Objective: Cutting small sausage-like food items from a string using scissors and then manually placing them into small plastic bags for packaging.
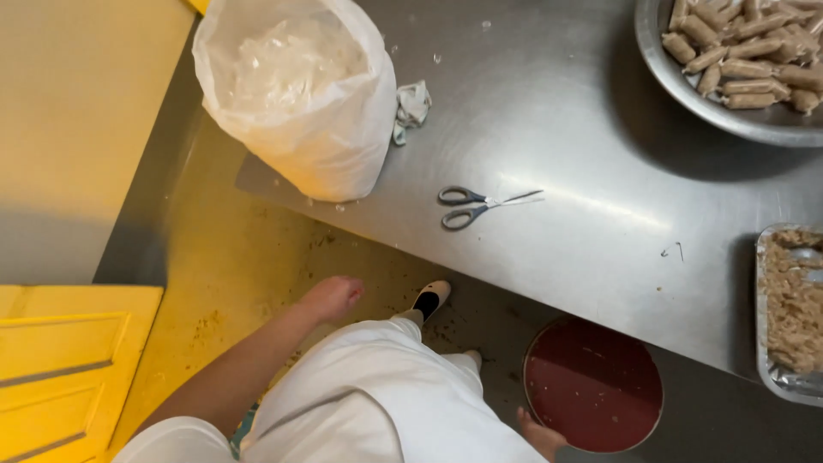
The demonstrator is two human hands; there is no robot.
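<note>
My left hand (333, 296) hangs below the table edge over the yellow floor (227, 266), fingers curled in with nothing in them. It is nearest to my white trouser leg (377, 386) and my black-and-white shoe (431, 298). Only a small part of my right hand (540, 435) shows at the bottom, beside a round dark red lid or stool (593, 386); its fingers are hidden. Grey-handled scissors (484, 206) lie shut on the steel table (557, 129), apart from both hands.
A full white plastic sack (296, 94) stands on the table's left corner with a crumpled rag (411, 107) beside it. A metal bowl of sausage-like rolls (737, 60) sits top right, and a foil tray of minced filling (793, 309) at right. A yellow door (69, 369) is lower left.
</note>
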